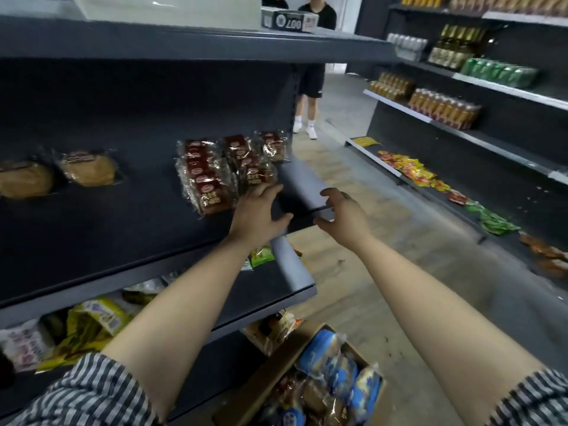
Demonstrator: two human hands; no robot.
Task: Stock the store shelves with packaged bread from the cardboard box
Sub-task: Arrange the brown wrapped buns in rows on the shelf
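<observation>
Red-labelled bread packs (pixel 212 179) stand in rows on the dark shelf (pixel 107 241), just ahead of the left hand (pixel 259 212). Its fingers (pixel 270 190) are straight and spread and hold nothing. Their tips are at the nearest pack's lower edge, but whether they touch the wrapper cannot be told. To the right of those fingers, the right hand (pixel 342 216) hovers at the shelf's end corner, its fingers (pixel 333 195) loosely curled with the thumb apart, also holding nothing. Well to the left of the fingers, two round wrapped loaves (pixel 89 169) lie flat on the same shelf. Far below the fingers, the cardboard box (pixel 270 373) sits open on the floor (pixel 353 302), with blue-wrapped bread packs (pixel 332 358) inside.
</observation>
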